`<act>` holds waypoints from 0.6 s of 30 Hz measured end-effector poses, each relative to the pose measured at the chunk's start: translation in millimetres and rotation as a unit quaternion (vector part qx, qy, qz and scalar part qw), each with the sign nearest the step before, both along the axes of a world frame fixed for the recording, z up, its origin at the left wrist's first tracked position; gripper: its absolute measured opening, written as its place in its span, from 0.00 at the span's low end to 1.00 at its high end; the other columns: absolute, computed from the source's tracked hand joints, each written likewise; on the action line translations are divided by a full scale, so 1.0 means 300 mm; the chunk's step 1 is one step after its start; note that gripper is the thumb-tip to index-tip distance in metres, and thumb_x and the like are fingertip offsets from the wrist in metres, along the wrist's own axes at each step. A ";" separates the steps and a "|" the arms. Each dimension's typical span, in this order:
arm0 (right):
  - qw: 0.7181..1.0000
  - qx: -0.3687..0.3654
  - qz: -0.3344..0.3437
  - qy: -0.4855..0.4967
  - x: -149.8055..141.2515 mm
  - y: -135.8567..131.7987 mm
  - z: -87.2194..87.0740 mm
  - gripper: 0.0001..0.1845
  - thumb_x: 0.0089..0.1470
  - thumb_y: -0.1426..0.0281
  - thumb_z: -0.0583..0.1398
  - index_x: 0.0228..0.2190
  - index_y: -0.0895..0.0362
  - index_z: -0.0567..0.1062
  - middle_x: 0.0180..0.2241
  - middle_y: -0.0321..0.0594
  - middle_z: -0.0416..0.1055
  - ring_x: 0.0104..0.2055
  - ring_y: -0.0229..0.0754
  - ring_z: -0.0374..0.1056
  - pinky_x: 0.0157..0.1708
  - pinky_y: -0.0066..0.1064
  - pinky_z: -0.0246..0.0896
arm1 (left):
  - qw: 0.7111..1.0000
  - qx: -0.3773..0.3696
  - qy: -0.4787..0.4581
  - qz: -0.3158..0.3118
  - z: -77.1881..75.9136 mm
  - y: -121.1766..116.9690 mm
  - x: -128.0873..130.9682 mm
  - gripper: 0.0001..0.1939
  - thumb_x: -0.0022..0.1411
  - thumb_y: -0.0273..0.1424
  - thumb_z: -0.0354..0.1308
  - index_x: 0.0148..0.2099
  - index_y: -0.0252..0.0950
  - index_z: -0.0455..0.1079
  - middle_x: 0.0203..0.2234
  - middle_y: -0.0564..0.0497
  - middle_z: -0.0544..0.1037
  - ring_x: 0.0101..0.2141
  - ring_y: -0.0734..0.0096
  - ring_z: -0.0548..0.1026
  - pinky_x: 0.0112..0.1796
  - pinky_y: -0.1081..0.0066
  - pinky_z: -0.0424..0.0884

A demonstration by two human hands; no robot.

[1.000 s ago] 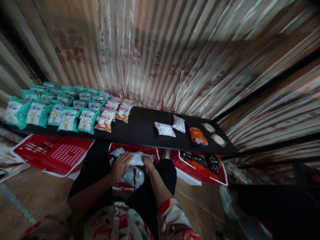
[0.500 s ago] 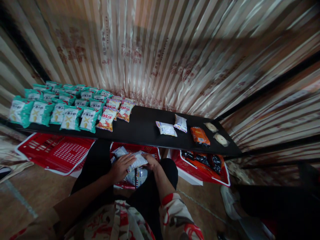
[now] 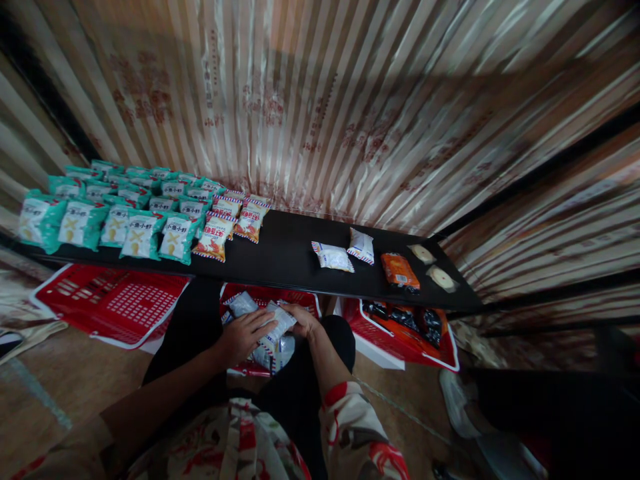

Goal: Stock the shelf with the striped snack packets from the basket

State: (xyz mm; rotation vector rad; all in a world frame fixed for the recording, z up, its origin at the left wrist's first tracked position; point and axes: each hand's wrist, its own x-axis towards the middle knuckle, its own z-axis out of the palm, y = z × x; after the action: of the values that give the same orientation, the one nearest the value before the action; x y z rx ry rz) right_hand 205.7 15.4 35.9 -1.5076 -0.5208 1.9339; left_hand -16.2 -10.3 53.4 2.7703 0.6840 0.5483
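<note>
Between my hands, over the red basket (image 3: 306, 300) at my knees, is a silvery-white snack packet (image 3: 281, 319). My left hand (image 3: 247, 337) holds its left side, with the fingers laid along it. At the packet's right end my right hand (image 3: 303, 321) grips it, with some of those fingers hidden. More silvery packets (image 3: 286, 349) with red-and-blue striped edges lie in the basket below. On the black table (image 3: 280, 257) ahead, two white packets (image 3: 334, 257) lie apart from a cluster of orange-and-white snack packets (image 3: 212, 239).
Rows of teal snack packets (image 3: 141, 236) stand at the table's left. To the right are an orange packet (image 3: 399, 272) and two round pale items (image 3: 442, 279). Red baskets (image 3: 145, 303) sit under the table, the right one holding black-and-orange packets (image 3: 409, 319). Another person's shoe (image 3: 456, 400) is at right.
The packet in my hands has turned a little and now sits more steeply. My hands have shifted only slightly around it. Things on the table have not moved.
</note>
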 end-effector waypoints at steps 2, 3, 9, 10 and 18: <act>0.999 -0.023 -0.032 0.000 -0.010 -0.005 0.001 0.15 0.56 0.61 0.56 0.29 0.62 0.70 0.19 0.35 0.68 0.17 0.31 0.61 0.21 0.23 0.62 | 1.000 0.018 -0.011 0.013 -0.004 -0.002 0.002 0.29 0.57 0.22 0.48 0.61 0.36 0.54 0.58 0.43 0.61 0.58 0.57 0.57 0.51 0.57 0.63; 0.998 -0.035 -0.049 -0.002 -0.016 -0.008 0.002 0.17 0.57 0.59 0.54 0.29 0.62 0.70 0.19 0.35 0.67 0.17 0.30 0.61 0.21 0.23 0.62 | 0.999 0.027 -0.016 0.018 -0.007 -0.003 0.003 0.28 0.58 0.22 0.47 0.61 0.36 0.55 0.57 0.43 0.63 0.57 0.57 0.58 0.51 0.58 0.64; 0.986 -0.038 -0.162 0.004 -0.054 -0.041 0.020 0.19 0.57 0.56 0.53 0.31 0.60 0.69 0.21 0.37 0.69 0.22 0.32 0.67 0.25 0.24 0.66 | 0.996 0.054 -0.024 0.072 -0.024 -0.007 0.008 0.24 0.60 0.23 0.45 0.59 0.36 0.59 0.55 0.43 0.65 0.54 0.57 0.63 0.50 0.58 0.65; 0.984 -0.035 -0.176 0.012 -0.063 -0.047 0.026 0.19 0.57 0.56 0.53 0.32 0.60 0.69 0.22 0.37 0.70 0.23 0.33 0.68 0.26 0.24 0.67 | 0.995 0.056 -0.024 0.081 -0.025 -0.009 0.009 0.24 0.60 0.24 0.45 0.59 0.36 0.59 0.55 0.43 0.65 0.54 0.57 0.63 0.50 0.58 0.65; 0.978 -0.015 -0.207 0.024 -0.140 -0.114 0.089 0.20 0.53 0.53 0.56 0.27 0.58 0.69 0.18 0.33 0.65 0.18 0.30 0.60 0.19 0.21 0.58 | 0.990 0.040 -0.013 0.134 -0.032 -0.018 0.029 0.22 0.64 0.25 0.42 0.58 0.35 0.61 0.54 0.41 0.66 0.54 0.56 0.63 0.49 0.57 0.65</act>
State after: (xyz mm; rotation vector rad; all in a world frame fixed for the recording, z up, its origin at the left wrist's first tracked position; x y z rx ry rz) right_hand 163.8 -18.8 62.5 -1.4498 -0.1380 1.6510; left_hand -7.5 -15.7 43.7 2.7548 1.0583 0.6766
